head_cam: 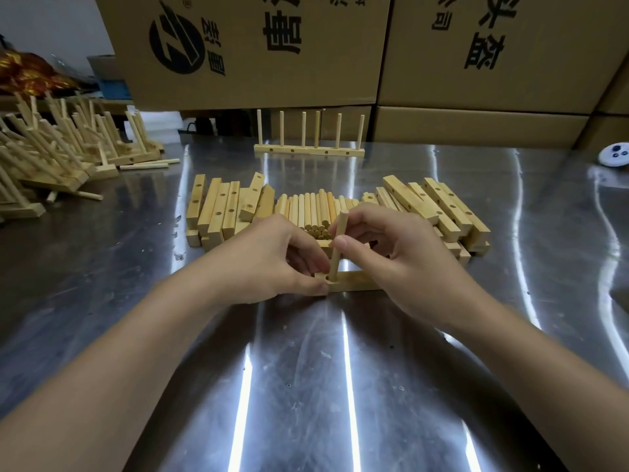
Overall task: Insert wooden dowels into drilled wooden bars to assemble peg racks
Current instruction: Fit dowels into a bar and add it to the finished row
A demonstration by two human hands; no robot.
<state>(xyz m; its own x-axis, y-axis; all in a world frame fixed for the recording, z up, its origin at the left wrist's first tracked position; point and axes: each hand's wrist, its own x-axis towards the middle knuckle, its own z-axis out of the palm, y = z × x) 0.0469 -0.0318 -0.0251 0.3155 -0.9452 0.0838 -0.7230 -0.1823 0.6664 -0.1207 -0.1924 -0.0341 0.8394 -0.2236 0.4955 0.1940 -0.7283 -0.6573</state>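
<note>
Right hand (408, 260) fingers (367, 216) pinch dowel (343, 223) (upright) in bar (357, 281).

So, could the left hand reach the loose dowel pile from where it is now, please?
Probably yes: the dowel pile lies just beyond the left hand with nothing between them, though that hand pinches the bar and would have to let go first.

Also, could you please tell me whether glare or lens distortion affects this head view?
Head view: white glare streaks run down the shiny metal table; wide-angle distortion bends the brown cardboard boxes near the edges; the upright round wooden dowel is sharp.
</note>
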